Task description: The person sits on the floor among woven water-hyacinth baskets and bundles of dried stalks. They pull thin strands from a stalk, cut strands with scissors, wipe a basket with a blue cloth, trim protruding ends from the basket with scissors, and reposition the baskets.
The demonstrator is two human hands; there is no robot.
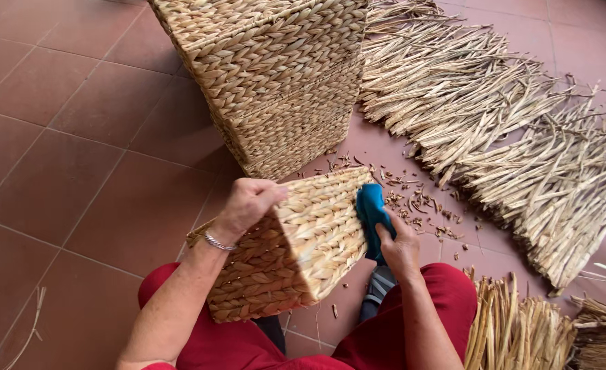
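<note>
Woven straw basket (303, 253), boxy, tipped on its side across red-clad lap; blue tool (373, 212) pressed against its end.

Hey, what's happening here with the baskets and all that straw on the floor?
A person sitting on the tiled floor steadies a woven basket on their lap, tipped on its side. The left hand has its grip on the basket's upper edge, while the right hand presses a blue tool against its end. A taller stack of woven baskets stands just ahead, with dried plant stalks spread to the right and small trimmings scattered between.
</note>
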